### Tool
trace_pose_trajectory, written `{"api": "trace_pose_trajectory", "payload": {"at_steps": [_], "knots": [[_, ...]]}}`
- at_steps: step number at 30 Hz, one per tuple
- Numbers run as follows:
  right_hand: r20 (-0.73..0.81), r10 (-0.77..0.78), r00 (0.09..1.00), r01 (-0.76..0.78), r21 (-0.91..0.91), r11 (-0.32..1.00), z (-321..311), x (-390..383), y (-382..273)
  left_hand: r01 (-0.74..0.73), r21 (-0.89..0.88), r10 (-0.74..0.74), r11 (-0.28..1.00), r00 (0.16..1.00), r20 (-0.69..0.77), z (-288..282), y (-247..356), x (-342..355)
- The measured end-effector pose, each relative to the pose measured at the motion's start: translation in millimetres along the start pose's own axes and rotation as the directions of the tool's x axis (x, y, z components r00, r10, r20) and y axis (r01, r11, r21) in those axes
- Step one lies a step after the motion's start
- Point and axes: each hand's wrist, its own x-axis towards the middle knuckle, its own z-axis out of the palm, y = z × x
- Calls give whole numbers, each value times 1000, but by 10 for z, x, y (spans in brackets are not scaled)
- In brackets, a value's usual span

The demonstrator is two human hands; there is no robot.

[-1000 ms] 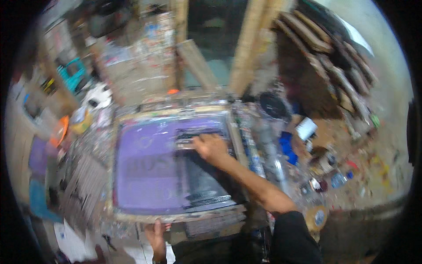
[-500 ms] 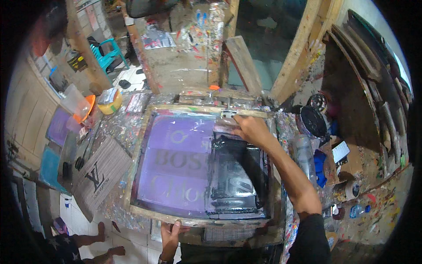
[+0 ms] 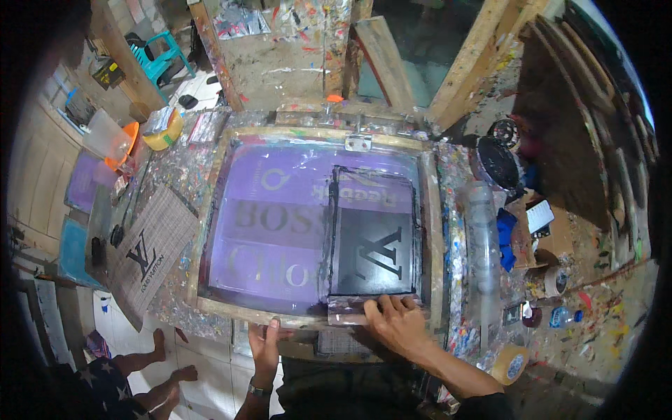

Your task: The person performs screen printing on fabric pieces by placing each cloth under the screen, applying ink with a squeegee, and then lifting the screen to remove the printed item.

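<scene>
2 hands work at the near edge of a wooden-framed printing screen (image 3: 217, 210) with purple mesh, which lies flat on a paint-spattered table (image 3: 175, 168). The right hand (image 3: 395, 323) is closed over a squeegee (image 3: 350, 308), fingers curled across its top and pressing it down at the bottom of the black inked panel (image 3: 374, 241), right where that dark patch meets the near frame rail; the blade lies crosswise, which looks like the end of a pull toward the body. The left hand (image 3: 264, 346) grips the near rail with its thumb on top, apparently to steady the frame against that pull. A printed brown patterned sheet (image 3: 150, 255) lies just left of the frame, a clear plastic bottle (image 3: 479, 238) just right of it, and a tape roll (image 3: 509, 364) near the right forearm. Compared with 0.5 seconds ago, the right hand has travelled from the far top edge of the inked panel down to the near rail, while the left hand has stayed on the rail.
</scene>
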Motion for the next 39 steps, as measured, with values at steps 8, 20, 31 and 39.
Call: {"api": "trace_pose_trajectory", "payload": {"at_steps": [8, 20, 31, 39], "knots": [[-260, 212, 942, -208, 42, 977, -464, 39, -187, -172, -128, 170, 977, 985, -29, 12, 193, -107], [-573, 136, 808, -245, -116, 963, -2167, 1575, 666, -848, 268, 758, 457, 529, 382, 1245, 1701, 935], [-430, 180, 885, -198, 3, 980, -2603, 2244, 1276, -783, 594, 355, -184, 510, 783, 1879, 586, 2540], [-366, 309, 878, -292, 103, 951, -2925, 2780, 1656, -798, 572, 520, -192, 412, 749, 1906, 697, 2250]]}}
